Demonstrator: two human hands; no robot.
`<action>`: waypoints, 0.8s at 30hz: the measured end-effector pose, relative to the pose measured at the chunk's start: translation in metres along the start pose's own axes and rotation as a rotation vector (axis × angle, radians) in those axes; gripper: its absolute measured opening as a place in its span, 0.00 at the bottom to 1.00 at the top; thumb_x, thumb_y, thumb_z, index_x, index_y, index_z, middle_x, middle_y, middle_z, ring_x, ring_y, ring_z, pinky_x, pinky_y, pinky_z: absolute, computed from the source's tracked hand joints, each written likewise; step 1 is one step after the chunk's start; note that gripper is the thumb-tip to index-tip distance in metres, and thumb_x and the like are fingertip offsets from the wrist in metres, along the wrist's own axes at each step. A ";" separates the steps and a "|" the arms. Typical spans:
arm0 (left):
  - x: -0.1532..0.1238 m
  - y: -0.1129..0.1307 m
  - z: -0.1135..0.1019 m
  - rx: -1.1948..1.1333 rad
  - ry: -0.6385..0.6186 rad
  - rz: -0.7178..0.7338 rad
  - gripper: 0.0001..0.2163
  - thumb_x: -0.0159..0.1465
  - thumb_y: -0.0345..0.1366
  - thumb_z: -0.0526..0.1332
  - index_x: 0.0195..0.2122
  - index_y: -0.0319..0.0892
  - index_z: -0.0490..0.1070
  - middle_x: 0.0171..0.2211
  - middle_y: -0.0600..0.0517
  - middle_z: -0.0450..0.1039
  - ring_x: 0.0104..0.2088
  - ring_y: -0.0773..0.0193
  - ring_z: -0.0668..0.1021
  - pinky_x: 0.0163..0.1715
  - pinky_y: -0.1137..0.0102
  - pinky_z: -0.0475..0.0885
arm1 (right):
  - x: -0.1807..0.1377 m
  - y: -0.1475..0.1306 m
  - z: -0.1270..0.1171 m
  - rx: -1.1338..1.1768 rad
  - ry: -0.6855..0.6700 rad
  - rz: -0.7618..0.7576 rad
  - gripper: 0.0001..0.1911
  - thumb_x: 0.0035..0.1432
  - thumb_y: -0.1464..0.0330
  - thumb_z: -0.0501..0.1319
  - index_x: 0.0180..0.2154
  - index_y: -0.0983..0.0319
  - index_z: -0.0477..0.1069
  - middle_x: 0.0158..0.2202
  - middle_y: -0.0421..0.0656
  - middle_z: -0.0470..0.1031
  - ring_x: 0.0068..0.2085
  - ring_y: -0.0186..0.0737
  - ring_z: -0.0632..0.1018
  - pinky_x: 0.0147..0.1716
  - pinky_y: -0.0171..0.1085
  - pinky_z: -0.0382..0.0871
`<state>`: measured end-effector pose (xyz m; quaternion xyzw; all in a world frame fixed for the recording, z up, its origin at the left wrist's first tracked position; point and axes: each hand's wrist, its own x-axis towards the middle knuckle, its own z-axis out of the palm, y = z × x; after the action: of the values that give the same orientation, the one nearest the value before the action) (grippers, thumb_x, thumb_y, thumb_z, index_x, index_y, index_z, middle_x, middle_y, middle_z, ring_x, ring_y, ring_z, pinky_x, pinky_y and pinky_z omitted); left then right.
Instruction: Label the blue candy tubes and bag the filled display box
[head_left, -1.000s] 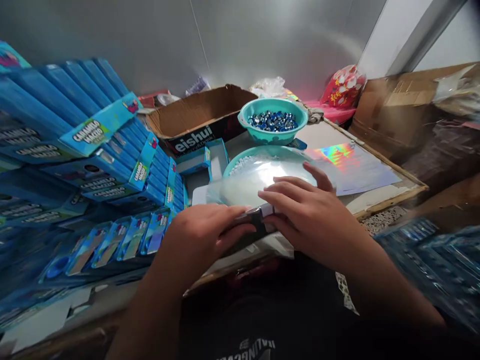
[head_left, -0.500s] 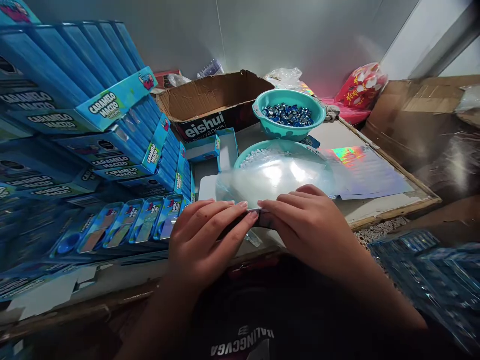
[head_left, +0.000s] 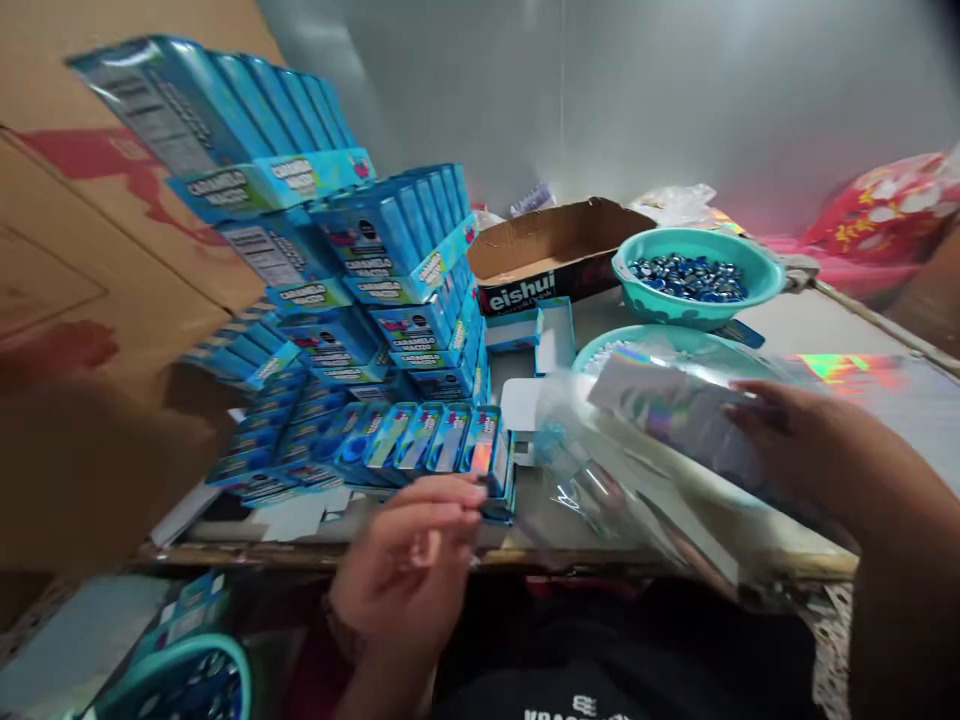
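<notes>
My left hand reaches forward at the table's front edge, its fingertips pinching a small blue box at the right end of a row of like boxes. My right hand is raised over the table on the right. It grips a floppy bundle of clear plastic bags with a holographic card against them. The bags hang down over a teal bowl of white beads. Motion blurs both hands.
Tall stacks of blue boxes fill the table's left. Behind stand an open cardboard box and a teal bowl of blue beads. A holographic sheet lies right. Another teal bowl sits below left, a red bag far right.
Both hands were together on a small dark box in front of me. Now they are apart: the left is at the row of boxes, the right has lifted the plastic bags. The view swung left.
</notes>
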<state>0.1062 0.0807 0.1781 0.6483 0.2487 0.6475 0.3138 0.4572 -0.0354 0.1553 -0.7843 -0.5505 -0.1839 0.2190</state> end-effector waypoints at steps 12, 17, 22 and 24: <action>0.044 -0.043 -0.086 -0.344 0.774 -0.895 0.03 0.53 0.28 0.67 0.28 0.40 0.74 0.21 0.59 0.77 0.20 0.72 0.78 0.21 0.79 0.74 | 0.081 -0.151 -0.027 0.229 0.054 -0.430 0.19 0.66 0.53 0.53 0.50 0.54 0.73 0.49 0.47 0.78 0.49 0.58 0.77 0.51 0.60 0.67; 0.043 -0.048 -0.083 -0.437 0.781 -0.947 0.02 0.59 0.28 0.64 0.30 0.40 0.73 0.22 0.58 0.76 0.21 0.75 0.78 0.24 0.81 0.74 | 0.100 -0.263 -0.014 0.427 -0.199 -0.650 0.20 0.67 0.56 0.57 0.53 0.61 0.73 0.50 0.49 0.79 0.51 0.51 0.78 0.53 0.52 0.69; 0.042 -0.047 -0.080 -0.463 0.743 -0.956 0.03 0.60 0.30 0.66 0.31 0.42 0.72 0.24 0.59 0.76 0.22 0.76 0.77 0.28 0.80 0.73 | 0.123 -0.317 0.036 0.621 -0.520 -0.647 0.19 0.65 0.57 0.59 0.51 0.61 0.75 0.51 0.48 0.78 0.52 0.50 0.78 0.51 0.47 0.70; 0.041 -0.047 -0.080 -0.484 0.748 -0.964 0.03 0.60 0.29 0.66 0.31 0.42 0.72 0.24 0.59 0.76 0.23 0.76 0.77 0.28 0.80 0.73 | 0.131 -0.327 0.052 0.711 -0.634 -0.661 0.16 0.64 0.58 0.60 0.48 0.59 0.76 0.51 0.45 0.79 0.51 0.48 0.79 0.51 0.44 0.69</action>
<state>0.0319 0.1496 0.1687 0.1064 0.4509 0.6538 0.5982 0.1931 0.1929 0.2268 -0.4657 -0.8329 0.1978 0.2244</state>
